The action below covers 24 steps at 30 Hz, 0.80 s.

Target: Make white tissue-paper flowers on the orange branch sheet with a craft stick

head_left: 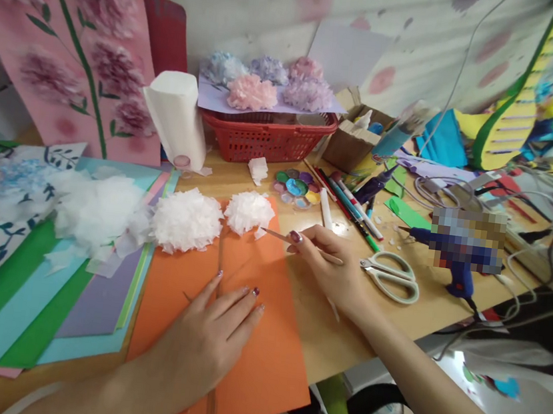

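**Your hands on the orange paper**

Your left hand [213,333] lies flat on the orange paper [242,364], fingers spread wide and holding nothing. The paper's near edge hangs over the table edge [337,366]. Your right hand [334,268] sits just off the paper's right edge, its fingers pinched on a thin brush [278,235]. The brush tip points at the small white tissue flower [249,212] at the paper's top. A bigger white tissue flower [187,219] sits beside it. Scissors [391,276] lie near your right hand. Farther back stand a paint palette [297,188] and a red basket [264,140].
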Each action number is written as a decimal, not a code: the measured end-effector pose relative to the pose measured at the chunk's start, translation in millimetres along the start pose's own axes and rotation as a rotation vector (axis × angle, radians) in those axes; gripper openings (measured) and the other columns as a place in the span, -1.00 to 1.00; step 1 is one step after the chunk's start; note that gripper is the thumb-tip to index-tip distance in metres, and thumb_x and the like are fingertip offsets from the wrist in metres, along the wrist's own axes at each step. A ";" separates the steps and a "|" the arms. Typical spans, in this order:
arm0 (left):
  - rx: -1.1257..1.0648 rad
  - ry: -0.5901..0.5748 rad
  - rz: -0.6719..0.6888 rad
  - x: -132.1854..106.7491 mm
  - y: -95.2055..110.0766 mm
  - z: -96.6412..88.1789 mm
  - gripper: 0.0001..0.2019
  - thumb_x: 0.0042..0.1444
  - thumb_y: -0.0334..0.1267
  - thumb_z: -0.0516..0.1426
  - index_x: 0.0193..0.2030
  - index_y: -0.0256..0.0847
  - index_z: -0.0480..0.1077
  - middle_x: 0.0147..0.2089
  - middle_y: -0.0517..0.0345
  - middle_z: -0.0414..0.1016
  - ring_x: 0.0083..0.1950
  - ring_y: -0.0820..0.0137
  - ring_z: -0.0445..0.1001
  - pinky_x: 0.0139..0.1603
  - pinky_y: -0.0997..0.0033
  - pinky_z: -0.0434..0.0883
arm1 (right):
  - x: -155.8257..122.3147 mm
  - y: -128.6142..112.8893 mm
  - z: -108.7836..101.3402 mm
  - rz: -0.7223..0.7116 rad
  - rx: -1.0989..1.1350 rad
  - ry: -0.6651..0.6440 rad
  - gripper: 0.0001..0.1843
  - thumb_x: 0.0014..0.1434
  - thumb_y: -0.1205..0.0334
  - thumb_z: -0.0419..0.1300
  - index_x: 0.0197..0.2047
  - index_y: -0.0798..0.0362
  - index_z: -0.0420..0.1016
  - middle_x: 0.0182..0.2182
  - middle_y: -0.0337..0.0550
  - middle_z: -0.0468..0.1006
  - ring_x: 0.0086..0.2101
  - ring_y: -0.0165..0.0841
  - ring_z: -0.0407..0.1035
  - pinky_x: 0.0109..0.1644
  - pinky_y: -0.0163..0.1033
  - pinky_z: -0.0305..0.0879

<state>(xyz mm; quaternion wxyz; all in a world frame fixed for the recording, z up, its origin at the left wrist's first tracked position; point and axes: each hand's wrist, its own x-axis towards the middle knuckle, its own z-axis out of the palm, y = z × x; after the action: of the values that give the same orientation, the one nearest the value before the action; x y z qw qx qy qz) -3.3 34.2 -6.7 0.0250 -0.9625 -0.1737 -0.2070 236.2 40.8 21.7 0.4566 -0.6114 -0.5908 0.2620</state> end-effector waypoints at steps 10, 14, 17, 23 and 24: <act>0.005 -0.007 0.002 0.1 0.3 0.4 -0.69 0.32 -0.39 -0.02 0.10 -0.31 0.44 0.10 -0.01 0.57 0.12 0.24 0.46 0.32 0.02 0.19 | 6.9 1.1 3.4 -0.261 -0.042 -0.133 -0.87 0.28 0.27 0.19 -0.27 0.07 0.56 -0.38 -0.16 0.60 -0.37 -0.38 0.44 -0.27 -0.28 0.33; 0.002 -0.008 0.003 -1.2 0.2 1.4 -0.69 0.31 -0.40 -0.01 0.10 -0.30 0.44 0.11 -0.04 0.56 0.14 0.24 0.45 0.33 0.00 0.20 | 8.0 4.8 2.4 -0.296 -0.054 -0.136 -0.88 0.29 0.27 0.19 -0.20 0.03 0.58 -0.29 -0.13 0.63 -0.29 -0.34 0.50 -0.19 -0.24 0.39; -0.003 -0.007 -0.002 -1.5 -0.3 1.1 -0.69 0.32 -0.42 -0.02 0.09 -0.30 0.45 0.12 -0.04 0.55 0.15 0.23 0.45 0.31 -0.01 0.22 | 8.9 6.4 3.3 -0.340 -0.102 -0.133 -0.86 0.29 0.28 0.19 -0.15 0.02 0.59 -0.25 -0.11 0.65 -0.24 -0.31 0.52 -0.15 -0.21 0.41; -0.049 -0.051 0.012 2.0 -1.3 -7.7 -0.67 0.31 -0.42 -0.04 0.09 -0.33 0.44 0.11 -0.07 0.55 0.13 0.20 0.48 0.25 -0.03 0.34 | 16.5 1.6 2.2 -0.328 -0.191 -0.111 -0.90 0.26 0.30 0.23 -0.21 0.06 0.60 -0.36 -0.15 0.64 -0.36 -0.35 0.49 -0.28 -0.28 0.35; -0.071 -0.060 0.010 3.9 -2.6 -10.4 -0.67 0.30 -0.43 -0.04 0.09 -0.32 0.45 0.10 -0.07 0.56 0.12 0.20 0.49 0.23 -0.02 0.37 | 19.6 -0.7 1.0 -0.335 -0.197 -0.131 -0.89 0.26 0.30 0.23 -0.23 0.06 0.61 -0.38 -0.17 0.64 -0.38 -0.36 0.48 -0.30 -0.29 0.34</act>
<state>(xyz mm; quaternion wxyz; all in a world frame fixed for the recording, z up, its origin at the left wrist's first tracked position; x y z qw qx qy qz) -4.9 36.6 4.3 -0.0136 -0.9694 -0.1623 -0.1838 238.2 59.8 26.2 0.3923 -0.5277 -0.7356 0.1627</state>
